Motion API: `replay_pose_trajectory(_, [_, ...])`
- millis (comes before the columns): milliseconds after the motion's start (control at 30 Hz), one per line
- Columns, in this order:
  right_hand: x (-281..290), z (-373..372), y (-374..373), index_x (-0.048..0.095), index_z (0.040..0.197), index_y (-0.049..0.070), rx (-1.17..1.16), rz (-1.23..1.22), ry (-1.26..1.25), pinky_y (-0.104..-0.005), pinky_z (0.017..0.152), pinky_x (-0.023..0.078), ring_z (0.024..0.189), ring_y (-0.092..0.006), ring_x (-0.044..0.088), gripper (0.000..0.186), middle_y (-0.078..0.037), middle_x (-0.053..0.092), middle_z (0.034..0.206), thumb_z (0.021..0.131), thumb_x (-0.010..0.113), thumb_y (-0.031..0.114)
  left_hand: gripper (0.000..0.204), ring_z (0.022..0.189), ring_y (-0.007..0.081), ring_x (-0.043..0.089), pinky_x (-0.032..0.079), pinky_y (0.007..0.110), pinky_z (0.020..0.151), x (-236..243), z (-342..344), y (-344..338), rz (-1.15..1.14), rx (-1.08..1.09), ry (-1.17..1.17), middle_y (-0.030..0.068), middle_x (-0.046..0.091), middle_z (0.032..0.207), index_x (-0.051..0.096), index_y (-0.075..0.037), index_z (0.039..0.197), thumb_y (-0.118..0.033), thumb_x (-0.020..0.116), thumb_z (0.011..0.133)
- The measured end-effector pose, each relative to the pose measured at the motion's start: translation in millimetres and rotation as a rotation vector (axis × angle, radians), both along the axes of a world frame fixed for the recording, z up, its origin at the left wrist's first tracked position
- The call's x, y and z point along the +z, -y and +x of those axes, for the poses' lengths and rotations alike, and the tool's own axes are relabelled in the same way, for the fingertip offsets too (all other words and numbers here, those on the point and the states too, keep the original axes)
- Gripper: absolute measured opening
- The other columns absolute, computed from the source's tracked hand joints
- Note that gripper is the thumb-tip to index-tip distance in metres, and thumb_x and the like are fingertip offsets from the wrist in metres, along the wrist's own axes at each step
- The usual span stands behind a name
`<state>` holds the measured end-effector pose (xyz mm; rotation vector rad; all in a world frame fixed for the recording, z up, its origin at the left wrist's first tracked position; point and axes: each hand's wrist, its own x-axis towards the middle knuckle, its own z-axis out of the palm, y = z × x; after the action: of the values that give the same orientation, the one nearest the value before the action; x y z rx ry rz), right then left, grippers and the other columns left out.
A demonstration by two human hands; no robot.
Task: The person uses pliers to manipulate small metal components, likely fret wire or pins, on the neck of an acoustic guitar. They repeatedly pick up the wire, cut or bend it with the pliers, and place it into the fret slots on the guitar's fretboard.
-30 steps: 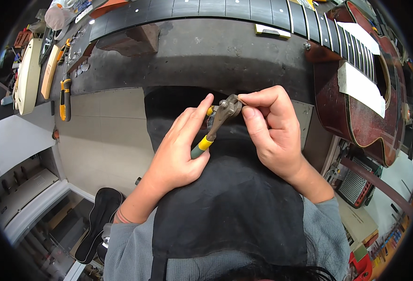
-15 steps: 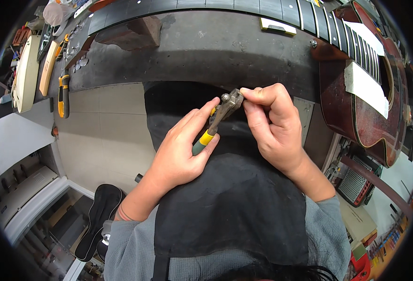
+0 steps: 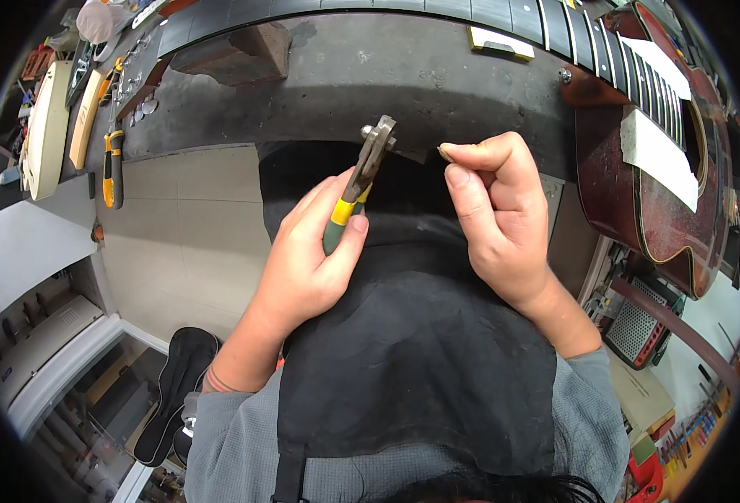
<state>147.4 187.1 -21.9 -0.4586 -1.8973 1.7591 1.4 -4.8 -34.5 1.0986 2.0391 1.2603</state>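
Observation:
My left hand is wrapped round pliers with green and yellow grips, their metal jaws pointing up and away from me. To the right, apart from the jaws, my right hand is closed with thumb and forefinger bent toward each other. A tiny brownish sliver shows at the forefinger's tip, too small to name. Beyond both hands, a guitar neck with a dark fretboard runs across the bench. Silver frets show on its right part, toward the dark red guitar body.
A dark block sits under the neck on the grey bench. Yellow-and-black-handled tool lies at the left edge. Near the neck is a small yellow-edged white box. White paper covers part of the guitar body.
My left hand has moved the pliers left and upward, with their jaws more upright. My right hand has come away from the jaws, so a gap now separates them.

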Motion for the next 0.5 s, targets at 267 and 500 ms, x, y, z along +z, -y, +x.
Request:
replay_pose_trajectory(267, [3, -1, 2, 0.066, 0.129, 0.000, -0.007, -0.091, 0.018, -0.0224, 0.075, 0.049, 0.086, -0.0014, 0.057, 0.014, 0.002, 0.064, 0.098, 0.115, 0.063, -0.001, 0.041, 0.090, 0.0165, 0.067, 0.055, 0.035, 0.091, 15, 2, -1, -0.208, -0.063, 0.135, 0.0097, 0.074, 0.111, 0.068, -0.003, 0.152, -0.008, 0.064, 0.112])
replay_pose_trajectory(500, [1, -1, 2, 0.066, 0.128, 0.000, 0.008, -0.061, 0.013, -0.0225, 0.077, 0.051, 0.088, -0.0021, 0.059, 0.014, 0.001, 0.066, 0.102, 0.115, 0.063, -0.001, 0.074, 0.115, 0.0258, 0.070, 0.054, 0.040, 0.110, 16, -1, -6, -0.099, -0.202, -0.144, 0.0145, 0.070, 0.135, 0.054, -0.003, 0.165, 0.008, 0.058, 0.092])
